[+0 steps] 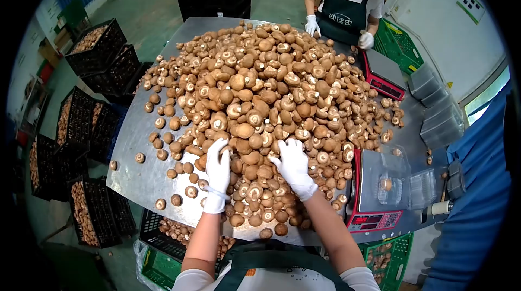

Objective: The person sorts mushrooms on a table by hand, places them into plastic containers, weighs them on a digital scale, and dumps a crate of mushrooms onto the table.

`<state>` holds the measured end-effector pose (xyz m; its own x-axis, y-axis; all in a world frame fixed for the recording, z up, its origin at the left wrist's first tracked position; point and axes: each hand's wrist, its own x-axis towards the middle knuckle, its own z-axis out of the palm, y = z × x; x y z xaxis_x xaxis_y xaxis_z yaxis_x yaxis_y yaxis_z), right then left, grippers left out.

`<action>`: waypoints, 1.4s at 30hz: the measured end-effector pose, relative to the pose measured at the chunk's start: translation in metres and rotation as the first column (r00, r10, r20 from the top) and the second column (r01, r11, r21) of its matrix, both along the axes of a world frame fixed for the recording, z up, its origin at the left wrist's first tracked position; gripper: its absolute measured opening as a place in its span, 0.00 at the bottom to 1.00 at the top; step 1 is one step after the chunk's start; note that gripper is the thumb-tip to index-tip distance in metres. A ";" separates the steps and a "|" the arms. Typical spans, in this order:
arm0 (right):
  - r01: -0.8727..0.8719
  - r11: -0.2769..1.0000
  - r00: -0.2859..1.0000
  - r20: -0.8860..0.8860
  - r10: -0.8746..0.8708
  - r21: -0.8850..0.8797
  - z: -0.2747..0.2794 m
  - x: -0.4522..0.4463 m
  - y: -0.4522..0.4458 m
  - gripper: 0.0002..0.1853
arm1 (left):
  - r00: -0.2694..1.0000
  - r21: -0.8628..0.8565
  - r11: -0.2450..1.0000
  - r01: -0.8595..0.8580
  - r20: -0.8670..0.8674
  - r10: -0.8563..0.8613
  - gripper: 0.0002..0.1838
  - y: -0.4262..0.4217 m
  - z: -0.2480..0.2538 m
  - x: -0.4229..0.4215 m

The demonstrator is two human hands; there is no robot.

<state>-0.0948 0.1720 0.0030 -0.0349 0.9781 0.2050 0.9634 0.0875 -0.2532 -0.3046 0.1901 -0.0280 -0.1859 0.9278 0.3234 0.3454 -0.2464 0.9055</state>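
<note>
A large heap of brown shiitake mushrooms (260,90) covers much of the metal table (127,150). My left hand (218,170), in a white glove, rests at the near left edge of the heap. Its thumb stands apart from the fingers, against the mushrooms. My right hand (293,167), also gloved in white, lies on the near side with its thumb spread inward and its fingers bent over mushrooms. Neither hand visibly grips one. Between my wrists, several smaller mushrooms (255,192) lie together, some stem up.
To the right stand a red scale (355,193) with a clear plastic box (389,189), and stacked clear trays (442,123). Another person (347,6) with white gloves works by a second scale (380,71). Black crates of mushrooms (81,212) stand left; a green crate (401,253) sits below.
</note>
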 end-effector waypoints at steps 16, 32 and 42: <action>-0.359 0.933 0.907 -0.240 0.346 -0.011 0.027 -0.011 -0.001 0.28 | 0.928 0.012 1.000 -0.002 -0.373 0.006 0.28 -0.012 0.002 -0.004; -0.516 0.780 0.856 -0.169 0.489 -0.354 0.005 -0.036 0.039 0.35 | 0.774 -0.512 0.608 0.607 0.207 -0.598 0.19 0.051 0.036 -0.043; -0.542 0.836 0.603 -0.731 0.319 -0.082 -0.011 -0.007 0.022 0.34 | 0.566 -0.220 0.634 0.742 0.712 -0.415 0.17 0.022 0.024 -0.024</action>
